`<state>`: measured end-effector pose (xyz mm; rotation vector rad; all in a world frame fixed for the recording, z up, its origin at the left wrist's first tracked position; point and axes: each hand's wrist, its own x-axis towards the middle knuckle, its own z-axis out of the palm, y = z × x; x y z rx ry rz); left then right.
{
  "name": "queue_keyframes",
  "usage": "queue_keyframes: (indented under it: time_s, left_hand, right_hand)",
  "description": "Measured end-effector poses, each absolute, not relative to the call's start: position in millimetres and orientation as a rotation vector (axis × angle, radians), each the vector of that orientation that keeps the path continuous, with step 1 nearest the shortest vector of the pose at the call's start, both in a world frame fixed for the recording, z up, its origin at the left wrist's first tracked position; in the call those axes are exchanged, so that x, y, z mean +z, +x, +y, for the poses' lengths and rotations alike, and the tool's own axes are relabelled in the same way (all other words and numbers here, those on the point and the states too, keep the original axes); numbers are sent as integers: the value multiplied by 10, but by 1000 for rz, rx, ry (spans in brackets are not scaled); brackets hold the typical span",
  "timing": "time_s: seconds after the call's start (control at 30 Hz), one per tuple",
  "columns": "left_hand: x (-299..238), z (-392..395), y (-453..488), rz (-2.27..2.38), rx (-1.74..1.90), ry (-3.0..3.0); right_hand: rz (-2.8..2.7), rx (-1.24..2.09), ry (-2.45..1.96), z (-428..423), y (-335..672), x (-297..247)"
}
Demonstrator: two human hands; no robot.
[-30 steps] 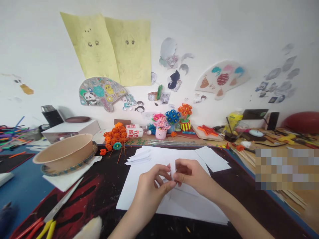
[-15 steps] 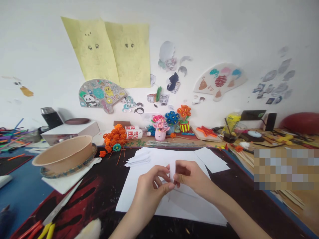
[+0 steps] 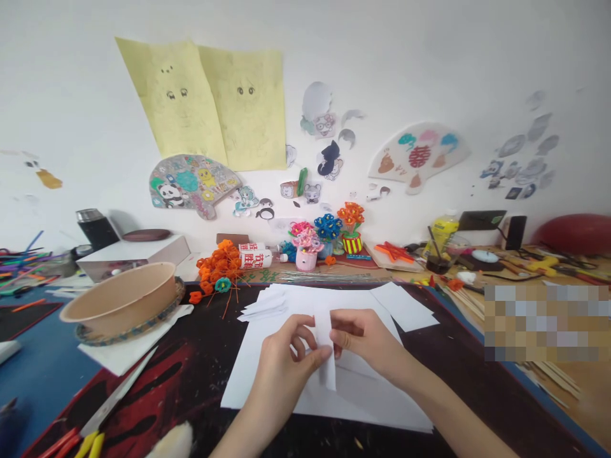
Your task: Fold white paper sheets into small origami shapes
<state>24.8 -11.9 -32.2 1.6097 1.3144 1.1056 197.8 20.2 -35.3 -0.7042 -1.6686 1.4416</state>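
A narrow folded strip of white paper (image 3: 324, 327) stands upright between my two hands. My left hand (image 3: 292, 353) pinches its left edge with the thumb across the front and the fingers behind. At its right edge, my right hand (image 3: 365, 334) grips it between thumb and curled fingers. Both hands are above large white sheets (image 3: 260, 381) spread on the dark mat (image 3: 200, 407). A few smaller folded white papers (image 3: 267, 300) lie on the sheets' far left corner, and loose white pieces (image 3: 405, 305) lie at the far right.
Scissors (image 3: 107, 407) with red and yellow handles lie at front left, near a tan oval basin (image 3: 119, 299). Orange craft flowers (image 3: 219, 261), small flower pots (image 3: 305, 257) and a yellow bottle (image 3: 443, 234) line the back by the wall. Thin sticks (image 3: 548, 378) lie at right.
The paper strip has turned and now shows a longer, wider face, reaching lower between my hands. My left thumb has shifted slightly up onto it. The camera view has moved a little.
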Motion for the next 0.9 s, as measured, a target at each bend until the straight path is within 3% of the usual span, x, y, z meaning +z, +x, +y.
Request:
queue_keyframes:
  time_s: [0.5, 0.9]
  left_hand:
    - [-361, -37, 301, 999, 1047, 1196]
    - [-319, 185, 623, 960, 1079, 1350]
  right_hand:
    - [-1264, 1705, -591, 227, 1815, -595]
    - [-1208, 1598, -630, 369, 1919, -619]
